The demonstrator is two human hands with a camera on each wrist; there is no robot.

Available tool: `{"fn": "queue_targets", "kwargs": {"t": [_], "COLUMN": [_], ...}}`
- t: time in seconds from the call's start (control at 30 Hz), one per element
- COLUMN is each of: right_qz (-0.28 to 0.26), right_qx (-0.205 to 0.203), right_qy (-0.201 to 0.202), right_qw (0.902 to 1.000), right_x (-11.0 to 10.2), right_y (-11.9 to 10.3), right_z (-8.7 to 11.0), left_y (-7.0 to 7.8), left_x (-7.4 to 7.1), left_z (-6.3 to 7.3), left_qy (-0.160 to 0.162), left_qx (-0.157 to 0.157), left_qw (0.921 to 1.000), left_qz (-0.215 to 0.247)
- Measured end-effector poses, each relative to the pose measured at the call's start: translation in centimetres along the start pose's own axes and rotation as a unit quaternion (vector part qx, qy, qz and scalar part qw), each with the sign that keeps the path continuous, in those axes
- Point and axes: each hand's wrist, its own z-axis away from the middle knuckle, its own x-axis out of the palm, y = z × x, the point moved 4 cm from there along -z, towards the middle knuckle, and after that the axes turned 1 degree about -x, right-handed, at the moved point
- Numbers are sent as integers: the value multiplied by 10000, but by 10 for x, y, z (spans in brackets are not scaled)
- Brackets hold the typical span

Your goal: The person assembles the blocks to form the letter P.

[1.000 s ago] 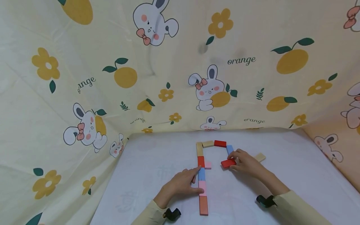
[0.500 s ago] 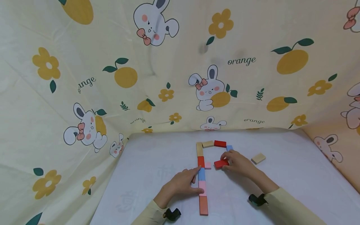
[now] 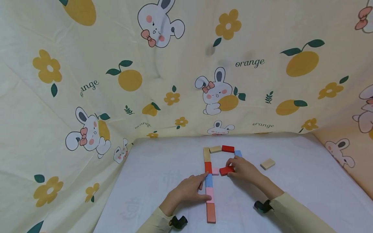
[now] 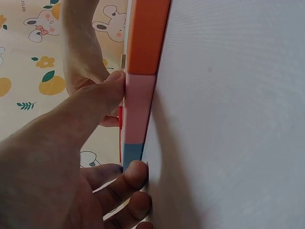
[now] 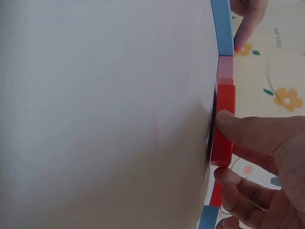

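My right hand (image 3: 244, 169) pinches a red block (image 3: 226, 171) between thumb and fingers. The red block's left end is right beside a small pink block (image 3: 215, 171); whether they touch I cannot tell. In the right wrist view, the thumb lies on the red block's (image 5: 225, 133) side and dark shadow shows beneath it. My left hand (image 3: 186, 191) rests against a column of blocks: the index fingertip is at the joint of a red block (image 3: 208, 167) and a blue block (image 3: 209, 181), and the thumb touches a long pink block (image 4: 139, 107).
An orange block (image 3: 211, 213) forms the column's near end, a beige block (image 3: 207, 154) its far end. From there a beige block (image 3: 215, 149), a red block (image 3: 228, 149) and a blue block (image 3: 238, 153) curve right. A loose beige block (image 3: 267, 164) lies farther right on the white tabletop (image 3: 157, 161).
My right hand has carried the red block leftward, up beside the small pink block. The loose beige block, partly covered before, now shows fully. The left hand has stayed in place.
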Motion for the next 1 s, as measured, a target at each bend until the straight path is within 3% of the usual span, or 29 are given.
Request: {"fn": "queue_targets", "kwargs": {"t": [1.0], "right_qz": [-52], "right_qx": [200], "right_qy": [26], "right_qw": [9998], "right_x": [3], "right_y": [-7], "right_z": [-3], "left_y": [0], "left_x": [-1], "left_z": [1], "left_qy": [-17], "left_qx": [-1], "left_qw": [10000], "left_qz": [-38]}}
